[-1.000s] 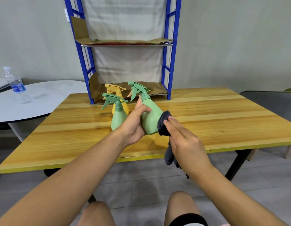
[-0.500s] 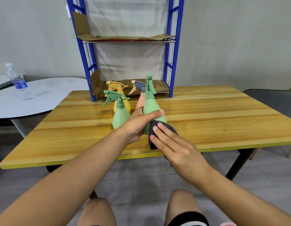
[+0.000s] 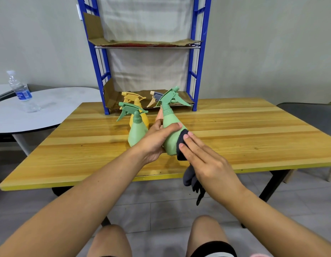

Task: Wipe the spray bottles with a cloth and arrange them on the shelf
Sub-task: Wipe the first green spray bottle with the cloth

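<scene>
Green spray bottle (image 3: 171, 134): light, smooth plastic; left hand (image 3: 155, 140) grips its belly, flat-fingered right hand (image 3: 203, 160) presses soft cloth (image 3: 181, 147) alongside.

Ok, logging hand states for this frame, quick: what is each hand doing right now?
Left hand: grips the green spray bottle, tilted.
Right hand: fingers straight, pressing the dark cloth against the bottle.

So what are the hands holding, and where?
The left hand grips a green spray bottle round its body. The right hand presses a dark cloth against its lower side.
</scene>
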Available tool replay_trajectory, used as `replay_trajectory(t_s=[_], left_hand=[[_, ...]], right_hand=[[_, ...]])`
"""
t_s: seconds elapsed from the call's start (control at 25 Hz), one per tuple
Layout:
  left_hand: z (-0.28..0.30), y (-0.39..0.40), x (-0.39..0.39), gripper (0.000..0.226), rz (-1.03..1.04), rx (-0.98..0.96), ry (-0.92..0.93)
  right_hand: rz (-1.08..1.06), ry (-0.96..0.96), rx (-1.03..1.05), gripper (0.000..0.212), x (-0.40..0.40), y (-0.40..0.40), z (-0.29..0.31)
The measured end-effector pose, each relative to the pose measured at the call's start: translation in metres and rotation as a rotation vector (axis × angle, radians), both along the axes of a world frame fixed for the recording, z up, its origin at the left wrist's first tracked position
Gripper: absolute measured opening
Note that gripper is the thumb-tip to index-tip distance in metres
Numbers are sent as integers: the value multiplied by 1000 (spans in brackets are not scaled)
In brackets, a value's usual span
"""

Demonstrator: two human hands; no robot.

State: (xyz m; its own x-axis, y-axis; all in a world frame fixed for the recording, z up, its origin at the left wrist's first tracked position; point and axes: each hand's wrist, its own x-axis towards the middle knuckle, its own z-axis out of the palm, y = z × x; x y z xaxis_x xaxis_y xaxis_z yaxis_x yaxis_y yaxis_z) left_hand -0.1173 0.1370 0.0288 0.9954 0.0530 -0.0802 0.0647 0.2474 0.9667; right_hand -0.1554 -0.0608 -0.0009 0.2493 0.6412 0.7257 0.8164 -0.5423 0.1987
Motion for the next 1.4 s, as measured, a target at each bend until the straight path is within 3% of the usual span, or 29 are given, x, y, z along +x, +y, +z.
replay_trajectory(t_s=[0.2, 0.44, 0.56, 0.68, 1.04, 1.4], left_hand=[[-3, -1, 2, 75, -53, -42, -53], [-5, 2, -3, 45, -70, -12, -5], [-3, 1, -3, 40, -3, 35, -3], [-1, -2, -2, 35, 4, 72, -1], [-3, 1, -5, 27, -3, 129, 28], [-11, -1, 1, 43, 63, 76, -22]], right_hand=[[24, 17, -59, 48, 1, 2, -2], [34, -16, -77, 41, -4, -2, -9], [-9, -10, -40, 43, 0, -1, -9], [9, -118, -131, 45, -2, 6, -14], [201, -272, -338, 29, 20, 0, -15], [206, -172, -231, 30, 19, -3, -16]])
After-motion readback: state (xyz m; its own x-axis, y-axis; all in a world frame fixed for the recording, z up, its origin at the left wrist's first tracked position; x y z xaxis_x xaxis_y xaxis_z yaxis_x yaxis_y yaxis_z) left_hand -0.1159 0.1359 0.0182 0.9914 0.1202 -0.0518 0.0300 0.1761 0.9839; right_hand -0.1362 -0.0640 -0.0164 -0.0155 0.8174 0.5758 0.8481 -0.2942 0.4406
